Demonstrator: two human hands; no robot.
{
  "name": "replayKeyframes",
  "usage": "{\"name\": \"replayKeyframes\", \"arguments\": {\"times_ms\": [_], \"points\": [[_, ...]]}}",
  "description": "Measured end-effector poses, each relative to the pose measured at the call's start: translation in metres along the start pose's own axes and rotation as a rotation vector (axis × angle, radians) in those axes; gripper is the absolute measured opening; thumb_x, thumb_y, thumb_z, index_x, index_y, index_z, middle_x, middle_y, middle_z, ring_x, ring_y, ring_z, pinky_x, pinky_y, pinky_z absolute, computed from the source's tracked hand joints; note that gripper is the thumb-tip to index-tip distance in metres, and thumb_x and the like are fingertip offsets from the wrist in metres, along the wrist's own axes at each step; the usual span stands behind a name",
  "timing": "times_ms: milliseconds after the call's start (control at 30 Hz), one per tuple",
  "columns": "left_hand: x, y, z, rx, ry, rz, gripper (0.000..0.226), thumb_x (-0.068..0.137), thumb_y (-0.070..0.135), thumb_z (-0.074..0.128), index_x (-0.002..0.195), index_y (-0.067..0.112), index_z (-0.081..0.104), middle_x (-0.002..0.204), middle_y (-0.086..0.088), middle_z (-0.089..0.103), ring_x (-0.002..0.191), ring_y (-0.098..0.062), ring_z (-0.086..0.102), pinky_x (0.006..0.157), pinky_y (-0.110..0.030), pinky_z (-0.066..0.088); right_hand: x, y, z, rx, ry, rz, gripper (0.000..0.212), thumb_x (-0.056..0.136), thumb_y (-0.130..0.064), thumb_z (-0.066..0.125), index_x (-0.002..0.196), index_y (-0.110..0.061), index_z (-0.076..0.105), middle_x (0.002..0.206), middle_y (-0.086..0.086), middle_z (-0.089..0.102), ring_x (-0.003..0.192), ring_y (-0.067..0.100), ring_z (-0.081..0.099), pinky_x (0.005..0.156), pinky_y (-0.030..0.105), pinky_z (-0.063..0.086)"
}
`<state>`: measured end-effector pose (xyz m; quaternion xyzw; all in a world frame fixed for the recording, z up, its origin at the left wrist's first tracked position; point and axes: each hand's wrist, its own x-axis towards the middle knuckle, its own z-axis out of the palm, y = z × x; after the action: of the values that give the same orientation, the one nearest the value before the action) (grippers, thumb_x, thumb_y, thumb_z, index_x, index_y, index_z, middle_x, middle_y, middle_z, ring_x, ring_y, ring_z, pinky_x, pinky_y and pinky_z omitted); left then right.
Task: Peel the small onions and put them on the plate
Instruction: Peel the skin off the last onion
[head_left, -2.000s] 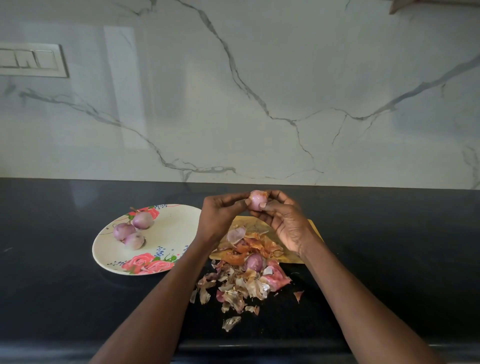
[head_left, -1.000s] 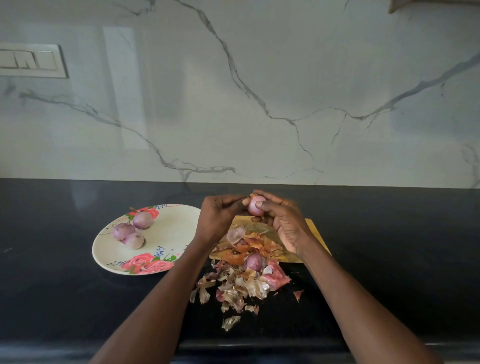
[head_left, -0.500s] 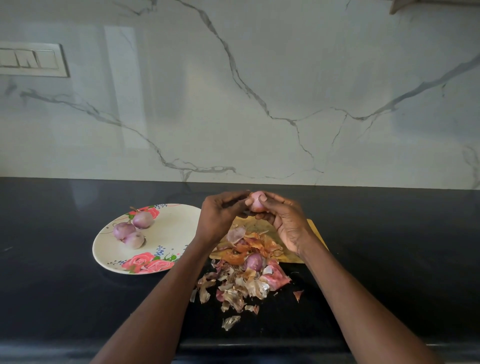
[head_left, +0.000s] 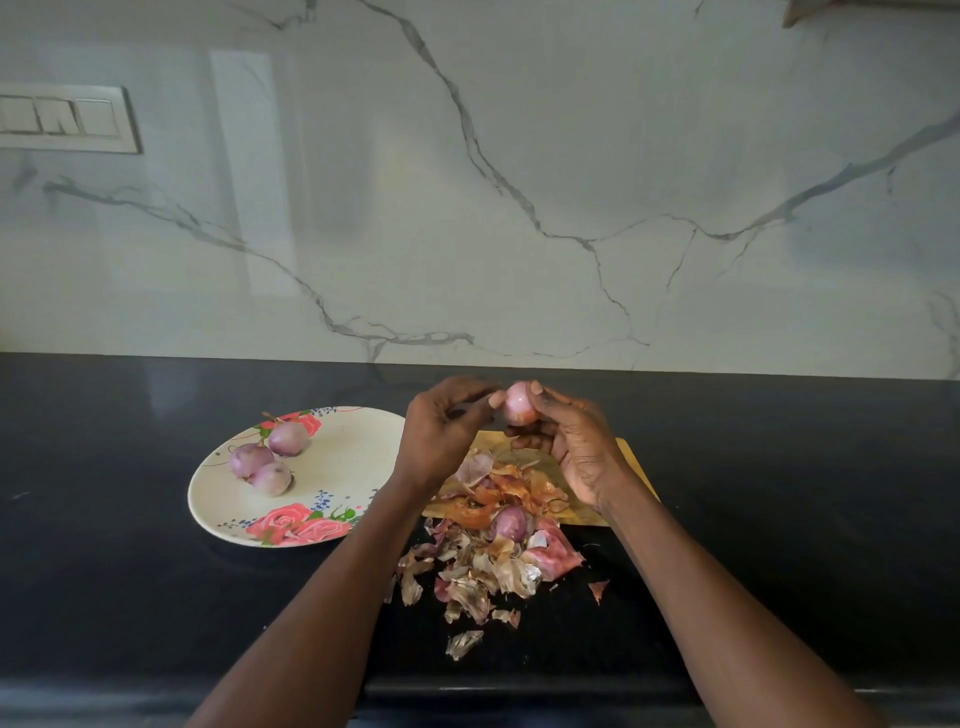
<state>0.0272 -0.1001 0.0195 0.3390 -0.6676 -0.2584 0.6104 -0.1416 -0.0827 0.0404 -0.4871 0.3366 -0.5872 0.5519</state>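
Both hands are up over the counter (head_left: 779, 467), meeting around one small onion (head_left: 519, 402). The right hand (head_left: 576, 447) cradles it from the side and below, fingers curled round it, while the left hand (head_left: 441, 431) pinches at its near side with the fingertips, thumb and forefinger closed on the bulb's edge. The onion looks pink and glossy, mostly bare, though I cannot tell whether a last film of skin clings to it.

Off to the left, the floral plate (head_left: 343, 452) carries three peeled onions (head_left: 265, 460) bunched at its far side. Below the hands, a heap of papery peels (head_left: 493, 545) spills off the wooden board (head_left: 634, 467) onto the dark counter, and one more onion (head_left: 511, 522) sits half buried in that heap, seemingly waiting its turn.

Handling, by my reckoning: this bulb is light, firm and small, and once stripped its surface is likely slick and moist, so a loose pinch could let it squirt free. Best held across its widest middle with several fingers, leaving the root and tip ends exposed, since that is where dry skin lifts most easily. The peels themselves look brittle and apt to tear in scraps.
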Motion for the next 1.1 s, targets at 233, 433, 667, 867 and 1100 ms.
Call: {"name": "replayKeyframes", "arguments": {"times_ms": [233, 433, 667, 867, 1100], "points": [[-0.0005, 0.0014, 0.0000, 0.007, -0.044, 0.017, 0.016, 0.092, 0.015, 0.071, 0.102, 0.006, 0.079, 0.089, -0.007, 0.078, 0.081, -0.023, 0.074, 0.078, -0.042, 0.060, 0.0004, 0.0008, -0.0013, -0.008, -0.022, -0.019, 0.029, 0.087, -0.028, 0.069, 0.096, -0.002, 0.073, 0.084, 0.011, 0.074, 0.067, 0.015, 0.068, 0.057, 0.023, 0.055], [-0.0063, 0.0040, 0.0037, 0.209, 0.020, 0.131, 0.013, 0.096, 0.008, 0.066, 0.095, 0.008, 0.078, 0.079, 0.002, 0.074, 0.072, -0.011, 0.068, 0.067, -0.036, 0.056, 0.0007, 0.0036, -0.0002, -0.034, -0.018, 0.004, 0.033, 0.087, -0.031, 0.068, 0.097, 0.000, 0.072, 0.083, 0.015, 0.073, 0.060, 0.017, 0.063, 0.056, 0.022, 0.054], [-0.0063, 0.0042, 0.0042, 0.292, 0.045, 0.091, 0.013, 0.098, 0.008, 0.062, 0.096, 0.007, 0.075, 0.080, 0.001, 0.071, 0.073, -0.012, 0.066, 0.068, -0.035, 0.055, 0.0029, 0.0083, -0.0019, -0.044, -0.063, 0.003, 0.035, 0.081, -0.034, 0.071, 0.102, -0.006, 0.075, 0.095, 0.016, 0.074, 0.076, 0.021, 0.065, 0.067, 0.027, 0.056], [-0.0060, 0.0072, 0.0019, 0.251, 0.008, 0.156, 0.016, 0.096, 0.017, 0.068, 0.108, 0.010, 0.077, 0.102, 0.002, 0.074, 0.093, -0.009, 0.070, 0.080, -0.033, 0.059, 0.0022, 0.0062, -0.0026, -0.054, -0.096, -0.038, 0.021, 0.093, -0.026, 0.064, 0.094, -0.009, 0.076, 0.094, 0.010, 0.075, 0.083, 0.020, 0.063, 0.067, 0.027, 0.054], [-0.0058, 0.0081, 0.0024, 0.346, 0.012, 0.203, 0.017, 0.095, 0.007, 0.068, 0.109, 0.007, 0.077, 0.108, -0.004, 0.075, 0.096, -0.011, 0.068, 0.082, -0.017, 0.054, 0.0037, 0.0067, -0.0035, -0.051, 0.008, -0.019, 0.023, 0.093, -0.025, 0.067, 0.099, -0.004, 0.072, 0.084, 0.013, 0.068, 0.060, 0.017, 0.060, 0.053, 0.021, 0.051]]}}
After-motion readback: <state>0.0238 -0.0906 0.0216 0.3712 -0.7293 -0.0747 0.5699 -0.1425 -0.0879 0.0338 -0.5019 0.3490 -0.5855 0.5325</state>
